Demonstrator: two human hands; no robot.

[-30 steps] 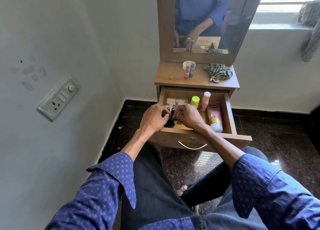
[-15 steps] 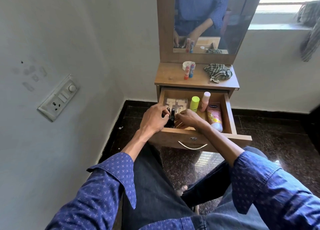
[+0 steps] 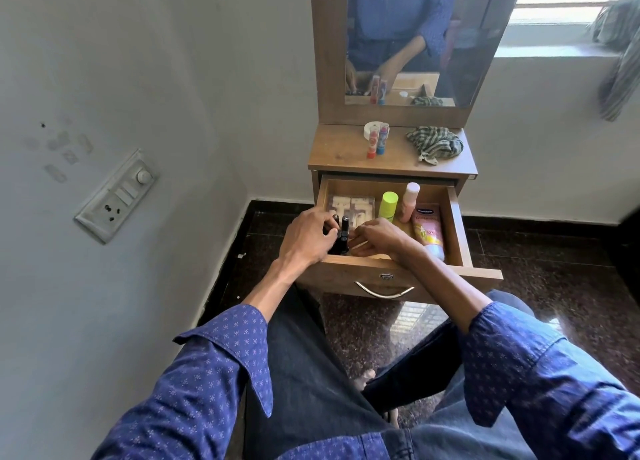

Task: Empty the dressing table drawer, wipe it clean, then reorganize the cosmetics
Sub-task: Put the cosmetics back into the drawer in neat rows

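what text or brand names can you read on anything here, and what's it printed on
"Vaseline": probably, on the dark label of the pink tube lying in the drawer; small and blurred.
Yellow print lower on that tube: too blurred to read.
Clear packet at the drawer's back left: no legible text.
Two sticks on the tabletop: labels too small to read.
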